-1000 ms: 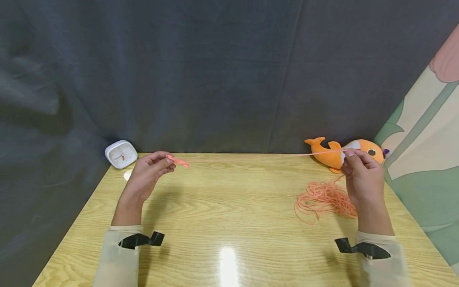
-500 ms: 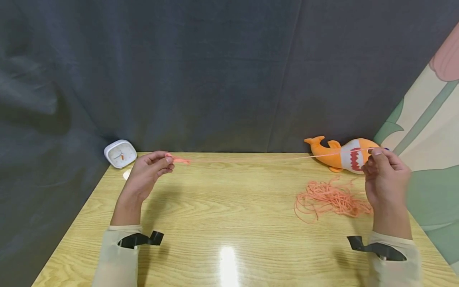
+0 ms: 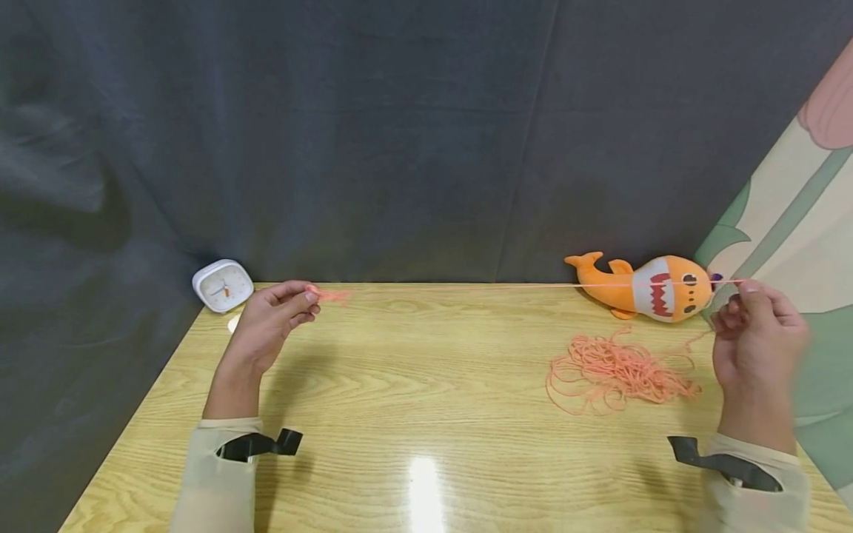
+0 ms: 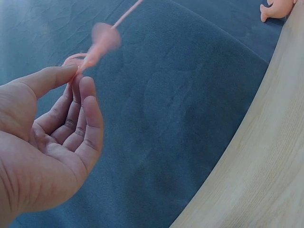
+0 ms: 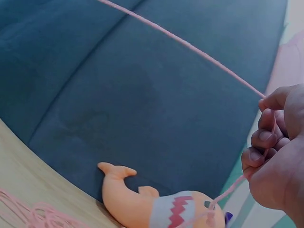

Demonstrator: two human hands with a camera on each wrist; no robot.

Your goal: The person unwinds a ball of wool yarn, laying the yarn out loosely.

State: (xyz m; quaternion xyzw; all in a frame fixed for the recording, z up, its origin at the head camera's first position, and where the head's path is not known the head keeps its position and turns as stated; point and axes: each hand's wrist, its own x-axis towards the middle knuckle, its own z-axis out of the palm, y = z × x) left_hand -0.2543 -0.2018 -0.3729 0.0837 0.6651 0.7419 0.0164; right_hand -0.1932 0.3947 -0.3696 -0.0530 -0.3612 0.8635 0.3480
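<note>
My left hand (image 3: 263,326) pinches a small coral yarn bundle (image 3: 329,295) between thumb and fingertips. In the left wrist view that yarn bundle (image 4: 101,43) is blurred, with a small loop at the thumb. From it a coral yarn strand (image 3: 533,286) runs nearly level across to my right hand (image 3: 760,348), raised above the table at the right. There the thumb and forefinger pinch the taut yarn strand (image 5: 190,46), and it passes on through the curled fingers. Below that hand the yarn trails down towards a loose yarn pile (image 3: 620,370) on the table.
An orange shark plush (image 3: 656,289) lies at the back right, behind the yarn. At the back left stands a white clock (image 3: 223,286). The wooden table (image 3: 426,400) ends against a dark curtain (image 3: 400,148); a patterned cloth (image 3: 806,222) hangs at the right.
My right hand has moved to the right, drawing the yarn out into a longer, straighter line and uncovering the shark plush. The left hand has stayed nearly still.
</note>
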